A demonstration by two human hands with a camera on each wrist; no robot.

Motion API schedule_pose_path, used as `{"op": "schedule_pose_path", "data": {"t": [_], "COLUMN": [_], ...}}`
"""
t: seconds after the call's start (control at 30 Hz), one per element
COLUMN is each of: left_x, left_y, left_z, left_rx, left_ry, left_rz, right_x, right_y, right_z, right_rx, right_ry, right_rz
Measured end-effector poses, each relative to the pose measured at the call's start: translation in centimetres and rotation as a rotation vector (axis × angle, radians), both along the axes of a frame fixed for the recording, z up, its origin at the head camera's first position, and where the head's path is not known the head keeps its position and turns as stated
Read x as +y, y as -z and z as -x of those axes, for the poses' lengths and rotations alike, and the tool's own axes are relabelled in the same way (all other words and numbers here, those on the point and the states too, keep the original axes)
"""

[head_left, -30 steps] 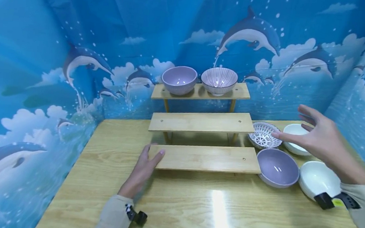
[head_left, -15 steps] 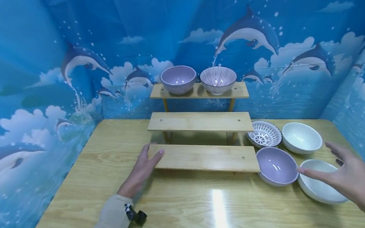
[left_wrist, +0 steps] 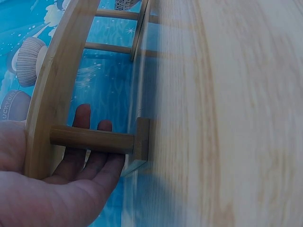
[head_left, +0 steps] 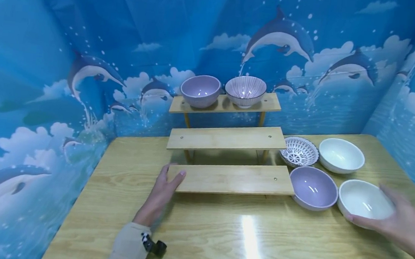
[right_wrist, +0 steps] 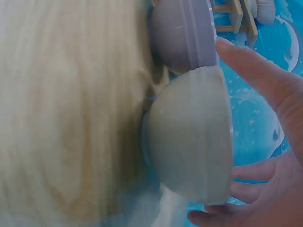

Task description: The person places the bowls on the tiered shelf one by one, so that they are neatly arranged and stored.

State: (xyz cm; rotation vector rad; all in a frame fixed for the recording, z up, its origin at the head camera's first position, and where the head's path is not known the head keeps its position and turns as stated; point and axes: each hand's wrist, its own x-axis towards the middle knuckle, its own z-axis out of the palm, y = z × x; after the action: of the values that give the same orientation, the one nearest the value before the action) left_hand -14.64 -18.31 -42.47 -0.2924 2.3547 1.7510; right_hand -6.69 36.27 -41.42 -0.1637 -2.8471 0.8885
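Observation:
My left hand [head_left: 160, 191] grips the left end of the lowest board of a three-tier wooden shelf [head_left: 230, 180]. Its thumb lies on top, and in the left wrist view the fingers [left_wrist: 97, 163] reach underneath around a round wooden leg [left_wrist: 92, 138]. At the right, my right hand [head_left: 404, 223] spreads around the near white bowl [head_left: 364, 201]. In the right wrist view the thumb [right_wrist: 258, 71] stands apart from that bowl's rim, while the other fingertips are right at its far side. A purple bowl [head_left: 313, 188] sits beside the white one.
On the top board stand another purple bowl [head_left: 200, 91] and a striped bowl [head_left: 245, 91]. A black-and-white patterned bowl [head_left: 299, 152] and a second white bowl [head_left: 341, 156] sit behind the near bowls. A dolphin-printed blue backdrop [head_left: 216, 31] encloses the wooden table [head_left: 198, 235].
My right hand has moved right and down from above the rear bowls to the near white bowl. The left hand keeps its hold on the shelf, and the bowls stay put.

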Motion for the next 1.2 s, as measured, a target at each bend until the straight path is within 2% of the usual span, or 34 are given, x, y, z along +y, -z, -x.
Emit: {"op": "schedule_pose_path", "data": {"t": [0.3,0.43,0.57,0.73,0.97,1.2], "left_x": [-0.1,-0.2,-0.1,0.0,0.0,0.0], "left_y": [0.0,0.0,0.0,0.0,-0.1,-0.1], "left_z": [0.0,-0.1,0.0,0.0,0.0,0.1], "left_rx": [0.003,0.001,0.004,0.004,-0.012,-0.011], "left_ry": [-0.003,-0.002,-0.002,-0.007,-0.01,-0.008], "left_rz": [-0.004,-0.003,-0.012,-0.018,0.0,0.007], "right_x": [0.5,0.6,0.9,0.9,0.2,-2.4], "right_y": [1.5,1.7,1.5,0.0,-2.4,-5.3], "right_z": [-0.2,0.0,0.2,0.4,1.0,1.7], "right_rx": [0.016,0.026,-0.005,0.001,0.116,0.009], "right_ry": [0.02,0.026,0.037,0.039,-0.001,0.013], "right_rz": [0.027,0.031,0.035,0.038,0.066,-0.016]}}
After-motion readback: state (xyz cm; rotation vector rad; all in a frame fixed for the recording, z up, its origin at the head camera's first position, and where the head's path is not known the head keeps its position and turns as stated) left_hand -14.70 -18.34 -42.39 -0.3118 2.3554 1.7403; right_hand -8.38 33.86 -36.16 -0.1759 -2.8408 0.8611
